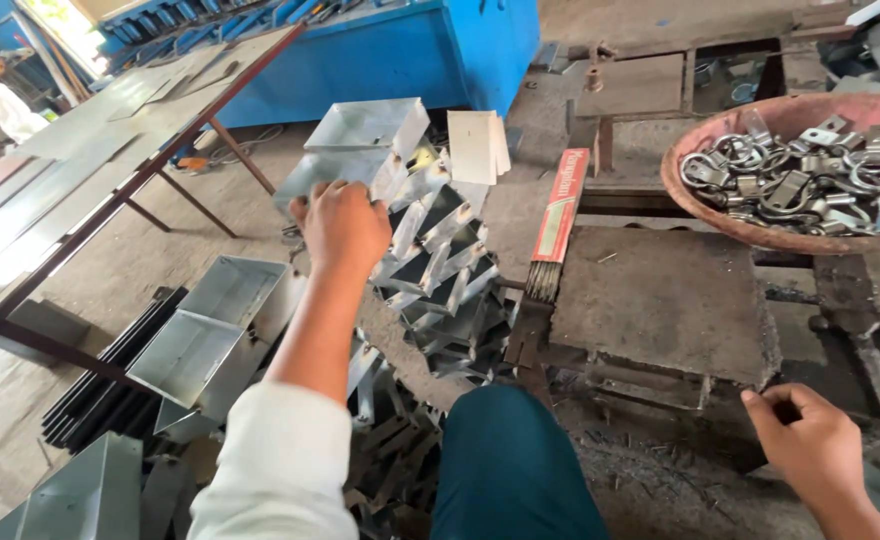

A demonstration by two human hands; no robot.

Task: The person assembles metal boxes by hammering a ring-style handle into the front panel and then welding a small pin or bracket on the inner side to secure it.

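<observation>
From the head camera: the left hand [340,228] is stretched out over a leaning stack of shiny folded sheet-metal boxes [430,260], fingers curled over the edge of the top box [360,150]; it looks like a grasp closing on that piece, though how firmly I cannot tell. The right hand [810,445] rests low at the near corner of a worn steel block [660,300], fingers loosely bent, pinching nothing visible. A red packet of welding rods [558,215] lies along the block's left edge; a reddish bowl [720,215] of metal rings and clips sits up right; more boxes [215,330] lie on the floor to the left, beside a long table [80,170]. The step in hand reads as picking the top box; lifting it calls for a clean pull upward so the stack below doesn't slide.
</observation>
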